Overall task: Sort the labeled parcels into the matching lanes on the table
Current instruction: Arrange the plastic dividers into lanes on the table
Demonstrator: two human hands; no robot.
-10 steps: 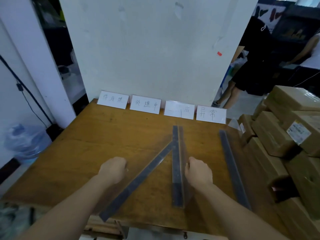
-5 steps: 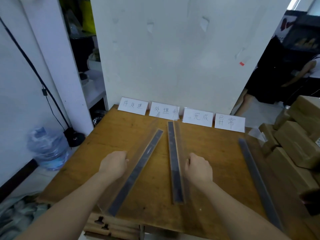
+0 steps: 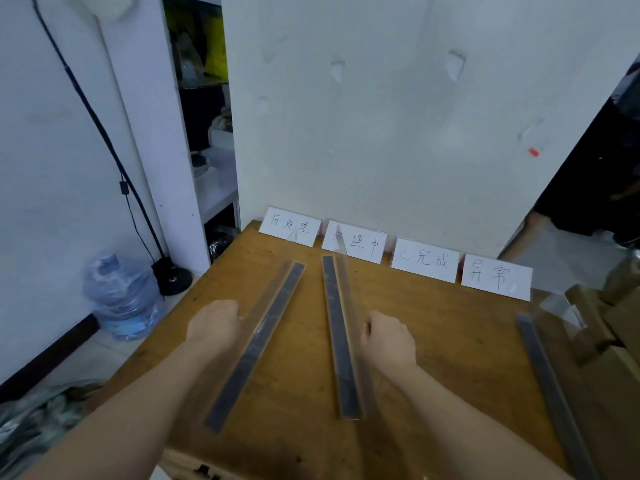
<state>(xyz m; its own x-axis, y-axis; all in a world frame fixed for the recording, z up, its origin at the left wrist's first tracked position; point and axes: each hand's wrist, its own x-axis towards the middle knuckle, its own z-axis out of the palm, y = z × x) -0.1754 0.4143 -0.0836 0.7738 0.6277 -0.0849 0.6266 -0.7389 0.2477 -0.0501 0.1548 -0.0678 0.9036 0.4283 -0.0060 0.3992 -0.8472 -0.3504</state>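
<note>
Three lane dividers (image 3: 256, 344) (image 3: 337, 334) (image 3: 550, 386), four label cards (image 3: 290, 226) (image 3: 355, 241) (image 3: 425, 259) (image 3: 496, 277), two hands (image 3: 213, 323) (image 3: 388, 341).

Honey-brown wood table (image 3: 433, 341), clear dividers (image 3: 337, 334) with dark grey bases, white cards (image 3: 426, 259) with black handwriting, white wall (image 3: 381, 116) with one red tag (image 3: 533, 152), blue bottle (image 3: 117, 296), brown boxes (image 3: 620, 327).

your left hand (image 3: 214, 325) curls onto the edge of the left strip (image 3: 257, 342), which lies slanted on the wooden table (image 3: 450, 327), and your right hand (image 3: 388, 341) curls against the middle strip (image 3: 337, 334) — that one runs nearly straight toward the wall. the right strip (image 3: 547, 382) lies well apart near the table's right edge, beside brown boxes (image 3: 620, 282) — four handwritten cards (image 3: 424, 259) stand along the wall.
</note>
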